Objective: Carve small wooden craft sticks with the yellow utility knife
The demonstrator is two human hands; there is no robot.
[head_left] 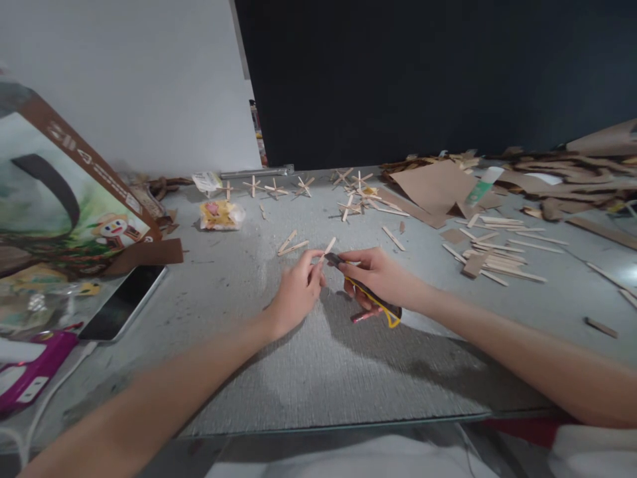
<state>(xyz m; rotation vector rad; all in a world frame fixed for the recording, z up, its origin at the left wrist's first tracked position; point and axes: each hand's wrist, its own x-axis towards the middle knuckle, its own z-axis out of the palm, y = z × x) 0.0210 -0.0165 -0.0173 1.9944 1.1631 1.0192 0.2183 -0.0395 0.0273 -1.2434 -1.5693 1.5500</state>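
My left hand (300, 285) pinches a wooden craft stick (328, 248), which points up and away from me. In my right hand (377, 275) is a yellow and black utility knife (371, 292), its front end against or very close to the stick; I cannot tell whether the blade touches. A pencil-like reddish rod (365, 315) also sticks out from under the right hand's fingers. Just beyond the left hand lie two loose sticks (292, 247) in a V. Another craft stick (393, 238) rests beyond my right hand.
Several star-shaped stick pieces (275, 189) stand along the back. To the right are a pile of sticks (502, 255), brown cardboard (428, 189) and a glue stick (484, 186). A phone (124, 302), a printed box (74, 179) and a yellow packet (221, 216) occupy the left.
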